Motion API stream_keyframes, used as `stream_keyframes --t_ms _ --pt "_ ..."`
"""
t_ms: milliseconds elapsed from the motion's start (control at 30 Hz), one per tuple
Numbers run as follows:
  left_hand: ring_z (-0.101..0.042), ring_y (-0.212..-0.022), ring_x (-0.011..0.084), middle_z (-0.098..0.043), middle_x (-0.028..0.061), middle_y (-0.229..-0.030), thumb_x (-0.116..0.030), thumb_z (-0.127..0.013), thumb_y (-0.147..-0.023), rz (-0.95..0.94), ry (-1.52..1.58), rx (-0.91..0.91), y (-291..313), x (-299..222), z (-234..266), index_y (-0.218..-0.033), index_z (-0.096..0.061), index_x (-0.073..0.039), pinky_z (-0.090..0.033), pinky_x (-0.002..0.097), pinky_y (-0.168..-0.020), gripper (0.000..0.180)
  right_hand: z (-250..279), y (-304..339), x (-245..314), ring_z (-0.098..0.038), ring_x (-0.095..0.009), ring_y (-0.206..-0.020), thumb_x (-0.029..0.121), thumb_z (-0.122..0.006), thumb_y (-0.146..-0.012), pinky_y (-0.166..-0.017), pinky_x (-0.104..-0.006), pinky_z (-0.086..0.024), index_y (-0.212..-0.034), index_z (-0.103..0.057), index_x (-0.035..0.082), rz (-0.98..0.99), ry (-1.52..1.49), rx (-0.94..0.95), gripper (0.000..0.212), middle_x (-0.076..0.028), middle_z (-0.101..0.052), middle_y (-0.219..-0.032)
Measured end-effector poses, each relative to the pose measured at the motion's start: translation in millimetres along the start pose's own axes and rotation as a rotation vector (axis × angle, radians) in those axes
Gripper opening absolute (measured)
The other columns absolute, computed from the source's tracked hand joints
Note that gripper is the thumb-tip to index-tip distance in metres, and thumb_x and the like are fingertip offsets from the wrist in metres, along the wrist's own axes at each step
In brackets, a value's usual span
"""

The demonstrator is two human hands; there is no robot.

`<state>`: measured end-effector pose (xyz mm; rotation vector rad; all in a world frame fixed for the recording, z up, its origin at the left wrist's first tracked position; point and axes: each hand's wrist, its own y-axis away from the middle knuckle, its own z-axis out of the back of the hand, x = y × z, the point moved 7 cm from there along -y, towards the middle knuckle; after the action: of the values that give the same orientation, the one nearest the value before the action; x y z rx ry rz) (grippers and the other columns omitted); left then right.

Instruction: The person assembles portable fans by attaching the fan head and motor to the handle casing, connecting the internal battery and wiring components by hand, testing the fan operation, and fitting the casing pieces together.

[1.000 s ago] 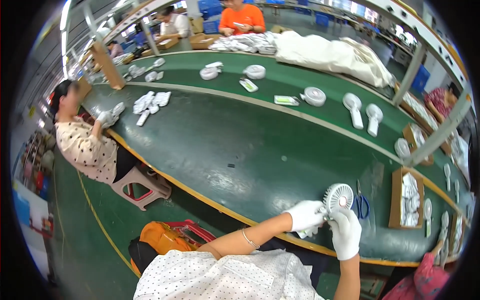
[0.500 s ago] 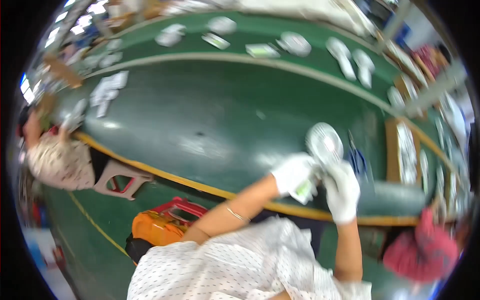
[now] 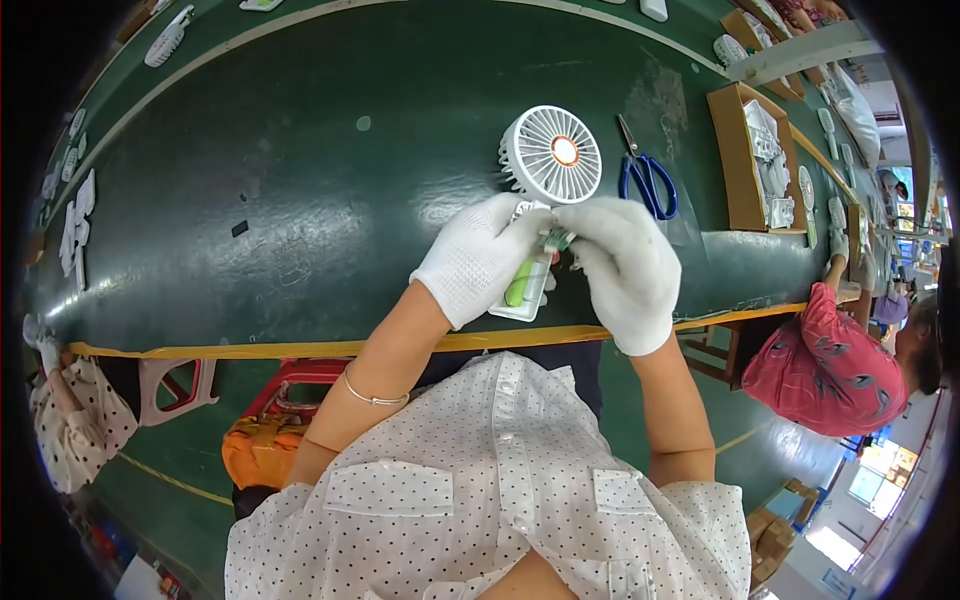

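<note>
A white handheld fan with a ribbed round head and an orange ring at its centre lies in front of me, its head away from me. Its handle is uncovered and shows a green battery inside. My left hand, in a white knit glove, is closed around the handle's left side just below the head. Gloved as well, my right hand has its fingers pinched at a small green circuit board at the top of the handle. The fingertips partly hide the board.
Blue-handled scissors lie right of the fan. An open cardboard box of white parts stands farther right. White pieces lie at the far left. Co-workers sit on both sides, one in a red top. A yellow strip marks the table's near edge.
The view has swung and steadied, so the fan and hands appear farther left and higher. My right fingers have come to the circuit board; my left hand stays at the handle.
</note>
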<state>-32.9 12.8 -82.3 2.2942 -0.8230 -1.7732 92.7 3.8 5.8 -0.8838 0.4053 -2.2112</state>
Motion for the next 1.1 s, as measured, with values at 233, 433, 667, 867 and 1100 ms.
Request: stream_keyframes --t_ms 233,433,667,867,1100 --pt "-0.071 -0.066 0.0218 -0.068 0.0137 -0.089 -0.031 -0.052 -0.103 0.040 0.263 -0.003 5 -3 -3 -0.111 -0.060 0.003 -0.060 0.0327 -0.058 0.036 -17 21 -36 -0.071 -0.014 -0.085 -0.006 -0.059 -0.090 -0.071 -0.0251 -0.057 -0.112 -0.066 -0.004 -0.786 -0.600 -0.191 0.022 -0.010 -0.070 -0.102" --pt "-0.070 -0.065 0.0215 -0.069 0.0137 -0.088 -0.034 -0.050 -0.103 0.029 0.334 0.032 3 -3 1 -0.111 -0.061 0.003 -0.060 0.0328 -0.058 0.039 -29 22 -44 -0.067 -0.013 -0.087 -0.008 -0.058 -0.090 -0.074 -0.0260 -0.056 -0.118 -0.063 -0.006 -0.821 -0.587 -0.074 0.028 -0.009 -0.066 -0.104" --pt "-0.074 -0.073 0.0249 -0.070 0.0178 -0.096 -0.030 -0.047 -0.104 0.014 0.297 0.071 1 0 5 -0.116 -0.060 0.005 -0.064 0.0341 -0.062 0.039 -20 7 -24 -0.066 -0.015 -0.083 -0.009 -0.063 -0.085 -0.074 -0.0265 -0.052 -0.111 -0.072 0.004 -0.403 -0.129 -0.014 0.030 -0.008 -0.067 -0.097" --pt "-0.071 -0.077 0.0207 -0.069 0.0127 -0.097 -0.026 -0.055 -0.100 -0.072 0.204 0.022 -5 0 10 -0.109 -0.063 0.003 -0.060 0.0318 -0.066 0.032 -20 5 -12 -0.065 -0.021 -0.082 -0.006 -0.066 -0.084 -0.070 -0.0290 -0.051 -0.110 -0.074 0.008 -0.232 0.063 -0.022 0.031 -0.009 -0.067 -0.094" --pt "-0.067 -0.074 0.0146 -0.067 0.0075 -0.090 -0.021 -0.057 -0.098 -0.092 0.217 -0.008 -9 6 17 -0.100 -0.066 0.001 -0.056 0.0292 -0.068 0.025 -26 1 -3 -0.064 -0.021 -0.080 0.004 -0.070 -0.086 -0.067 -0.0297 -0.051 -0.107 -0.074 0.011 -0.157 0.250 0.068 0.023 -0.008 -0.065 -0.090"
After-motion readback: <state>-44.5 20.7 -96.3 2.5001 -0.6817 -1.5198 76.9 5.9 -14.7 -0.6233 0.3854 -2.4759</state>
